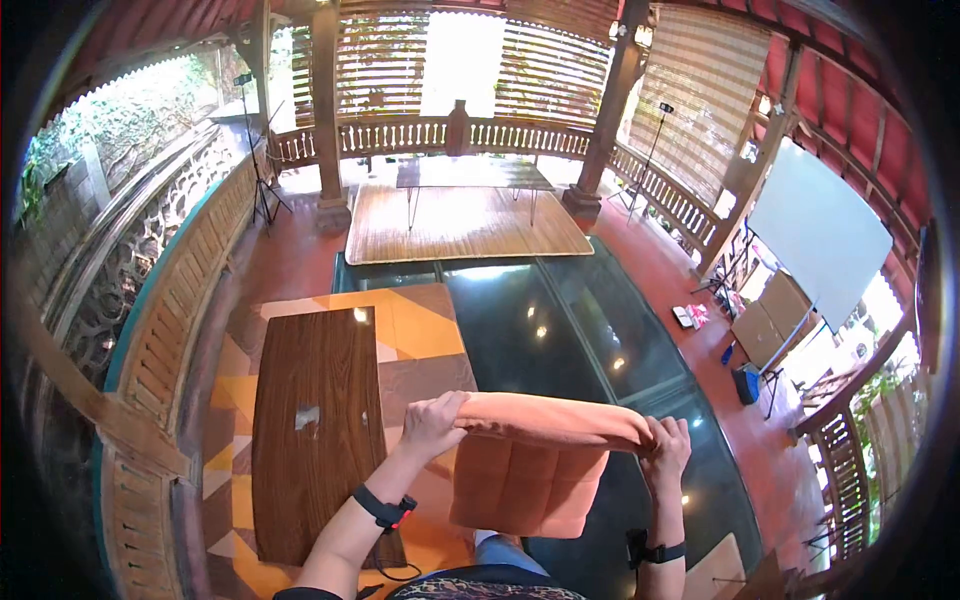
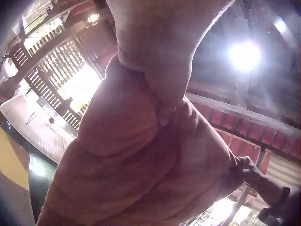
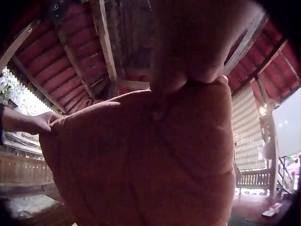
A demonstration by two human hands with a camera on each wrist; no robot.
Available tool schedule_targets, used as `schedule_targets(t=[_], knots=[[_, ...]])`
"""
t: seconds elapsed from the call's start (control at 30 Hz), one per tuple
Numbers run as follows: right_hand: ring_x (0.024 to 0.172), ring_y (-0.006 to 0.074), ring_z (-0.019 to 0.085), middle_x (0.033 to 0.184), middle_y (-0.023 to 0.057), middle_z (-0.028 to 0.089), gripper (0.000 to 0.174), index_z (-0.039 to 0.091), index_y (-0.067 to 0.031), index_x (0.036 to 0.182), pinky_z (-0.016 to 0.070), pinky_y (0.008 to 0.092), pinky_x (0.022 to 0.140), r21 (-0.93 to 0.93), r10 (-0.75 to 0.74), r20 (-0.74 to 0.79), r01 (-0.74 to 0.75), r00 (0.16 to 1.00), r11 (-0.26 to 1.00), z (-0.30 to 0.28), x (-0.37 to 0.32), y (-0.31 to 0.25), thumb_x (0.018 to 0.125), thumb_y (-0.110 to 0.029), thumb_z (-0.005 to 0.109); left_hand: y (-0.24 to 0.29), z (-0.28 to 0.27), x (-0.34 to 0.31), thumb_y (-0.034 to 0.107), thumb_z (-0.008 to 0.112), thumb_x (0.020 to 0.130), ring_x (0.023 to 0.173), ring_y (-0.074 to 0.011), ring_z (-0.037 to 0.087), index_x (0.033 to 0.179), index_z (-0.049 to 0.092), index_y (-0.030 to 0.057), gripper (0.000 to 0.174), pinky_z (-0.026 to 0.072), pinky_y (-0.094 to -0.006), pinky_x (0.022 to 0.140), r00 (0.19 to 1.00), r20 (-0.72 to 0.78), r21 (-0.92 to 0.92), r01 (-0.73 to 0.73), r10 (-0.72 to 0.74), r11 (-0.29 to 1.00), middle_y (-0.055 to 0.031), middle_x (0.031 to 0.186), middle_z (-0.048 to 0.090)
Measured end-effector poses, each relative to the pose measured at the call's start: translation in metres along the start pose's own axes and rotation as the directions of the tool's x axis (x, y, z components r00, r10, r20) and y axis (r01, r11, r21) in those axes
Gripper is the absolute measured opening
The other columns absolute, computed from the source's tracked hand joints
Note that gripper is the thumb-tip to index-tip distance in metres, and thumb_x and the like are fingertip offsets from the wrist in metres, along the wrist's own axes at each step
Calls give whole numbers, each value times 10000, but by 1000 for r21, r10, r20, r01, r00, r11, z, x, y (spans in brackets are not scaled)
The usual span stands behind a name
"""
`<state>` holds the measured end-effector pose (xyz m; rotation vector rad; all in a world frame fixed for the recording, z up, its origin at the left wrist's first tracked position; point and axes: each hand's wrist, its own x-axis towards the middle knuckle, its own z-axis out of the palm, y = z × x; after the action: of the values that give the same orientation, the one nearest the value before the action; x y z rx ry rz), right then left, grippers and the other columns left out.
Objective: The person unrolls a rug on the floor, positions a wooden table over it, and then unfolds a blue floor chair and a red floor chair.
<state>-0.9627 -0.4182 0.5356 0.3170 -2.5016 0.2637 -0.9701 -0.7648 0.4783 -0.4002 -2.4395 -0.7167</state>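
An orange quilted cushion (image 1: 530, 485) hangs in front of the person's body, its top edge stretched between both hands. My left hand (image 1: 433, 424) grips the upper left corner, and its thumb presses into the fabric in the left wrist view. At the other end, my right hand (image 1: 667, 446) holds the upper right corner with curled fingers. Seen from the right wrist, the cushion's stitched face (image 3: 141, 165) fills the middle, and the left hand (image 3: 37, 123) shows at its far corner. The top edge folds over toward the far side.
A low brown wooden table (image 1: 310, 440) stands to the left on a patterned orange mat (image 1: 420, 325). Dark shiny floor panels (image 1: 520, 320) lie ahead, then a woven mat (image 1: 470, 235) under a long table (image 1: 470, 173). A whiteboard (image 1: 820, 225) stands right; a wooden bench (image 1: 170, 340) runs left.
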Motion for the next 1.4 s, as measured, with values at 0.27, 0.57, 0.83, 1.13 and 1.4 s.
schedule_targets(t=[0.27, 0.57, 0.83, 1.13, 1.4], knots=[[677, 242, 474, 682, 46, 495, 288, 599, -121, 820, 414, 335, 616, 25, -185, -62, 187, 981, 982, 147, 219, 27, 543, -48, 633, -119, 64, 149, 208, 656, 597, 670, -263, 597, 888, 521, 107, 336, 475, -370, 559, 985, -40, 109, 169, -166, 980, -85, 762, 597], [639, 230, 454, 653, 37, 482, 243, 603, -120, 801, 401, 326, 587, 142, -349, -136, 367, 927, 919, 314, 458, -33, 564, -85, 642, -269, 85, 268, 335, 703, 599, 666, -291, 592, 888, 523, 118, 404, 445, -398, 556, 880, -208, 176, 464, -428, 868, -83, 731, 602], [661, 247, 458, 691, 52, 492, 376, 602, -111, 879, 403, 341, 602, 234, -404, -153, 431, 902, 872, 455, 647, -109, 511, -44, 650, -449, 70, 409, 335, 727, 584, 648, -276, 595, 915, 525, 121, 443, 462, -376, 555, 888, -232, 267, 451, -398, 851, -78, 728, 598], [675, 257, 448, 711, 62, 500, 413, 598, -100, 913, 393, 357, 612, 283, -306, -194, 352, 932, 892, 601, 839, -177, 513, -17, 656, -649, 78, 585, 278, 742, 559, 668, -263, 594, 931, 529, 122, 456, 471, -352, 582, 888, -392, 343, 384, -240, 857, -53, 767, 607], [662, 242, 449, 690, 53, 492, 414, 609, -95, 910, 391, 353, 615, 284, -389, -217, 439, 895, 852, 725, 1025, -231, 507, -28, 672, -809, 100, 720, 315, 735, 575, 622, -276, 586, 852, 566, 117, 380, 465, -351, 515, 863, -436, 297, 408, -257, 864, -78, 721, 602]])
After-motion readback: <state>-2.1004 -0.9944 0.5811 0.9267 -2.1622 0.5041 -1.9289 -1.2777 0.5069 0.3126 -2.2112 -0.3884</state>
